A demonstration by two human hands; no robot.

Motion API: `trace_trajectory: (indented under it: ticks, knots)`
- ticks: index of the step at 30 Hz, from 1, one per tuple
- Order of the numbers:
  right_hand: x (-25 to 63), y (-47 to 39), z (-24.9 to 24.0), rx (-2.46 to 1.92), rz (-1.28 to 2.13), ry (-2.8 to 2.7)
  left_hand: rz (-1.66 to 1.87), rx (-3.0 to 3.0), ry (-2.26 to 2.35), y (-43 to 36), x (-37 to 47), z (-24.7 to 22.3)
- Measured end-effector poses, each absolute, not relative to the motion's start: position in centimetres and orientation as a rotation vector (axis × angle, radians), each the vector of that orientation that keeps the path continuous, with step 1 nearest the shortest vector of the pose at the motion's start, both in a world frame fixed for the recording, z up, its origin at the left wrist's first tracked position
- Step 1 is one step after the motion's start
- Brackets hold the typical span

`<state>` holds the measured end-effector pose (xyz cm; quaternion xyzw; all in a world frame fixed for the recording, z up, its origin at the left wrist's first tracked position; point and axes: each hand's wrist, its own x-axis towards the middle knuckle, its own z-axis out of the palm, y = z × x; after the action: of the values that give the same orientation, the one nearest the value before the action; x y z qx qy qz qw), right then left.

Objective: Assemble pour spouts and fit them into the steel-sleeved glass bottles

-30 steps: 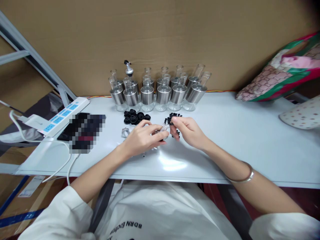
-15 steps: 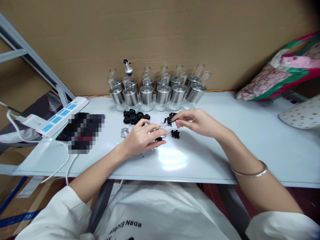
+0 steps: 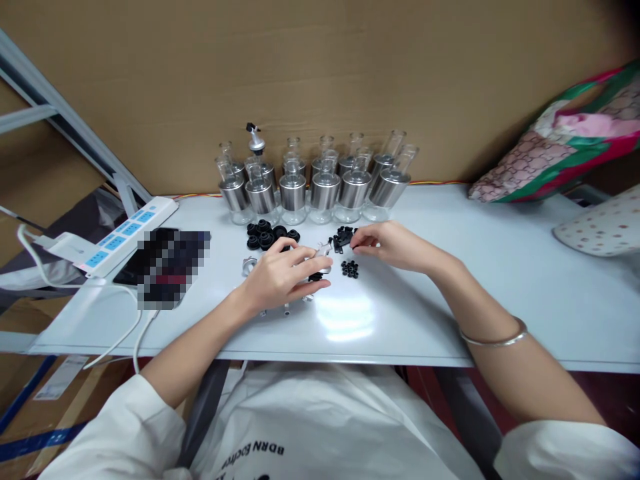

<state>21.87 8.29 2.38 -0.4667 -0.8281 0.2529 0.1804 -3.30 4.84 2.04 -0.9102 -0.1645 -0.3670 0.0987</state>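
In my left hand [image 3: 283,279] is a silver pour spout [image 3: 325,251] with a black base, held between thumb and fingers and partly hidden by them. My right hand [image 3: 395,245] is closed in a pinch at the right side of a heap of small black lever-like pieces [image 3: 343,240]; whatever lies between its fingertips is too small to make out. Below that heap is a cluster of small black caps [image 3: 350,269]. Black rubber stoppers [image 3: 265,237] lie beyond my left hand. Beside its wrist are a silver spout part [image 3: 249,266] and small metal tubes [image 3: 287,309].
Glass bottles with steel sleeves [image 3: 325,192] stand in two rows at the back; a finished-looking spout [image 3: 256,143] tops one. A power strip [image 3: 131,230], phones [image 3: 145,257] and white cables are at left. A patterned bag [image 3: 530,153] and spotted white object [image 3: 600,227] are at right.
My right hand has drawn slightly right, away from the spout, to the edge of the black lever pieces. The left hand keeps holding the spout in nearly the same place.
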Motion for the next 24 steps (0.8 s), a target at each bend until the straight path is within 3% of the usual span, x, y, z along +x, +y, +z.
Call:
trace_trajectory:
  ticks: [24]
  knots:
    - [21.6,8.0,0.4,-1.429,0.372,-2.574,-0.983,-2.789,-0.5,4.7,-3.2,2.0]
